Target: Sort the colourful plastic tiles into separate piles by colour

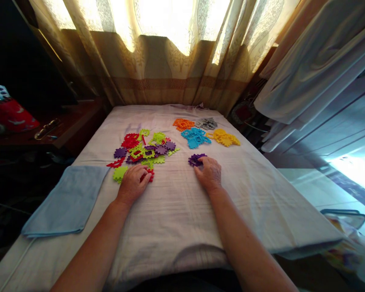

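A mixed heap of flat plastic pieces with toothed edges lies left of centre on the table. In it are red pieces (130,141), lime green pieces (120,173) and purple pieces (161,149). My left hand (133,185) is at the heap's near edge, fingers curled, with a red toothed piece (150,174) showing between thumb and fingers. To the right, my right hand (210,173) has its fingers closed at a small purple pile (196,159); the fingertips partly cover it.
Behind my right hand lie separate piles: orange (183,124), grey (206,123), blue (196,138) and yellow (224,137). A folded blue cloth (68,198) lies at the table's left side. Curtains (170,69) hang beyond the far edge, and garments (310,65) hang at right.
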Demonstrator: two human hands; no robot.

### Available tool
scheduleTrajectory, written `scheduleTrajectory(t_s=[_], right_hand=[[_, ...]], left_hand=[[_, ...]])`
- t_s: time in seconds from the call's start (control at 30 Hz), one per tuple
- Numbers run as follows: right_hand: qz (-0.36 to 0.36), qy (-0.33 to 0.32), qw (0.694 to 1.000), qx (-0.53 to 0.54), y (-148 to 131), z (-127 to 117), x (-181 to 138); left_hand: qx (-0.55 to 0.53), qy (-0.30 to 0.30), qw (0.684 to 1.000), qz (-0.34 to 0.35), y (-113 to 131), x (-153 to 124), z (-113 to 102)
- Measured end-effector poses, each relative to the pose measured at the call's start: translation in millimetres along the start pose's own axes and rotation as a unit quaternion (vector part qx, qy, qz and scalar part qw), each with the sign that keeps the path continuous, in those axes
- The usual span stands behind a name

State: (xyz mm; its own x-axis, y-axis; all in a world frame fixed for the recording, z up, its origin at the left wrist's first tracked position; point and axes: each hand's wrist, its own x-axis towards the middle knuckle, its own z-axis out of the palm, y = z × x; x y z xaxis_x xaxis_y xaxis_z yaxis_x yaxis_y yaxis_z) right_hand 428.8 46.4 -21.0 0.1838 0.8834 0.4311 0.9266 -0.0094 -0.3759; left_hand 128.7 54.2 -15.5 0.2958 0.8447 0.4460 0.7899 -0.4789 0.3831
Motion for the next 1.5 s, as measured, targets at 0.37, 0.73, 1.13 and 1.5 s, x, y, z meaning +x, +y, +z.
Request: scheduleTrajectory(t_s=[0.37, 0.73, 1.13, 1.5], right_hand=[[-0.057, 0.014, 0.997, 0.042, -16, 2, -3], [-0.142, -0.137, 0.979, 0.039, -81, 18, 4], [-0.162, -0.127, 0.979, -0.001, -98, 44, 23], [-0.207, -0.149, 0.967, -0.004, -100, 47, 26]], left_hand=[[-0.003, -0.001, 1.000, 0.000, -2, -1, 0], [-0.005, -0.003, 1.000, 0.003, -3, -1, 1], [-0.009, -0.005, 1.000, 0.000, -4, 0, 2], [-0.012, -0.002, 1.000, -0.006, -2, 0, 1]])
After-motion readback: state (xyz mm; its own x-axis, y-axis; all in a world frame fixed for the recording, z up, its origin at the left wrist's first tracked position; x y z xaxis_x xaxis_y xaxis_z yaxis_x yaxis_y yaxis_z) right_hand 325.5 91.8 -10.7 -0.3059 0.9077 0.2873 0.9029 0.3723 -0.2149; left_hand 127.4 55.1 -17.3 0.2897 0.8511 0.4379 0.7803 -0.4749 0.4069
